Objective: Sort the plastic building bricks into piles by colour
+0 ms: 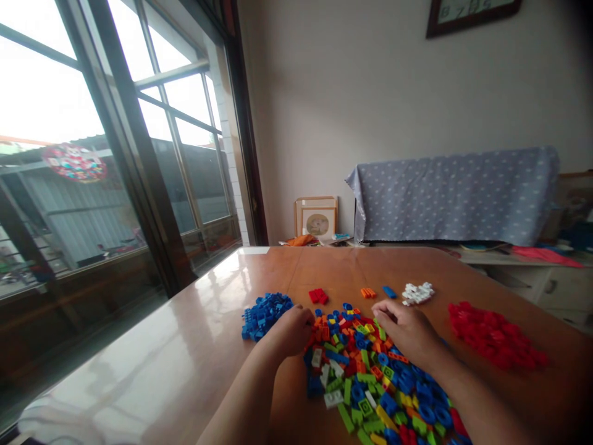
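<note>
A mixed heap of small plastic bricks (370,377) in blue, green, orange, red, yellow and white lies on the brown table (199,346) in front of me. My left hand (290,330) rests at the heap's left edge, fingers curled in, right beside a sorted pile of blue bricks (264,314). My right hand (407,327) lies on top of the heap with its fingers bent down into the bricks. What either hand holds is hidden by the fingers.
Sorted groups lie around: red bricks (495,337) at the right, white bricks (417,293), one blue brick (389,292), orange bricks (368,293) and a few red bricks (318,296) farther back. Beyond the table stand a cloth-covered piece of furniture (454,194) and large windows (92,154) at the left.
</note>
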A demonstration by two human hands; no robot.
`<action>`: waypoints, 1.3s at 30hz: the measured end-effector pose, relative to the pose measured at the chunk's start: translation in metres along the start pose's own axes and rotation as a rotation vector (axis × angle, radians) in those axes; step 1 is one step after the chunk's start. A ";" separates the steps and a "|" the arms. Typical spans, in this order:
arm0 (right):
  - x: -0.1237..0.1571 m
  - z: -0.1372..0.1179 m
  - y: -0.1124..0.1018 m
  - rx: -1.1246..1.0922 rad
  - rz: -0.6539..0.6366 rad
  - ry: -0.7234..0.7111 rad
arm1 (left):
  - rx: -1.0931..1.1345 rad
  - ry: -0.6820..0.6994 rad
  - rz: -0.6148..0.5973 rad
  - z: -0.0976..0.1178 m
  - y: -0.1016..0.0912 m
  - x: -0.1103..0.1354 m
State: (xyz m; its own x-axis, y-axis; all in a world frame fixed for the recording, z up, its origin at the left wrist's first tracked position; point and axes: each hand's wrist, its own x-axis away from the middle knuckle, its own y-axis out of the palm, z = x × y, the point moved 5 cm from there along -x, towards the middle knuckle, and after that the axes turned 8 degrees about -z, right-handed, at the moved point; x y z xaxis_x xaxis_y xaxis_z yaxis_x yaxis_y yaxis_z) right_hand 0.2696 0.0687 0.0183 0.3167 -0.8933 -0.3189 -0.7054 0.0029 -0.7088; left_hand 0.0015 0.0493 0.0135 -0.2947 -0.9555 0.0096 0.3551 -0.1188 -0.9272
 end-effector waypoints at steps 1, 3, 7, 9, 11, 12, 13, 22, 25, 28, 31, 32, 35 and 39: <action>0.000 -0.001 0.000 0.005 -0.003 0.007 | 0.022 0.011 0.019 0.002 -0.003 0.001; 0.001 -0.002 -0.002 0.011 -0.001 0.017 | 0.050 0.021 0.060 0.004 -0.012 0.002; 0.001 -0.001 -0.001 0.011 -0.008 0.014 | 0.015 -0.108 0.235 -0.014 -0.035 0.007; 0.000 0.002 0.001 0.012 -0.010 0.015 | -0.011 -0.230 0.349 -0.031 -0.047 0.012; 0.000 0.004 0.002 0.011 -0.010 0.016 | -0.040 -0.377 0.438 -0.047 -0.055 0.018; 0.000 0.004 0.002 0.010 -0.011 0.013 | -0.055 -0.452 0.472 -0.055 -0.058 0.022; 0.001 0.003 0.002 0.010 -0.015 0.007 | -0.067 -0.518 0.492 -0.061 -0.059 0.025; 0.005 -0.006 -0.002 0.011 -0.045 0.026 | 0.012 -0.672 0.602 -0.085 -0.056 0.031; 0.002 0.002 0.000 0.017 -0.034 0.011 | 0.019 -0.633 0.687 -0.081 -0.061 0.031; -0.001 0.010 0.003 0.025 -0.026 0.012 | 0.015 -0.485 0.747 -0.068 -0.061 0.025; -0.002 0.013 0.004 0.018 -0.020 0.009 | 0.067 -0.278 0.737 -0.051 -0.053 0.014; -0.002 0.013 0.005 0.017 -0.020 0.010 | 0.104 -0.219 0.710 -0.046 -0.048 0.010; -0.002 0.011 0.006 0.020 -0.019 0.020 | 0.243 -0.091 0.589 -0.033 -0.030 -0.004; -0.002 0.008 0.006 0.031 -0.021 0.019 | 0.541 -0.076 0.428 -0.025 -0.005 -0.018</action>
State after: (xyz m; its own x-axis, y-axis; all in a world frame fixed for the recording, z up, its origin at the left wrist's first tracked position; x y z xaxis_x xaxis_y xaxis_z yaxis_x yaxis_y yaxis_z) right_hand 0.2702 0.0737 0.0099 0.3190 -0.9017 -0.2918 -0.6786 -0.0024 -0.7345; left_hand -0.0170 0.0742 0.0082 0.0260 -0.9624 -0.2704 0.8242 0.1737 -0.5391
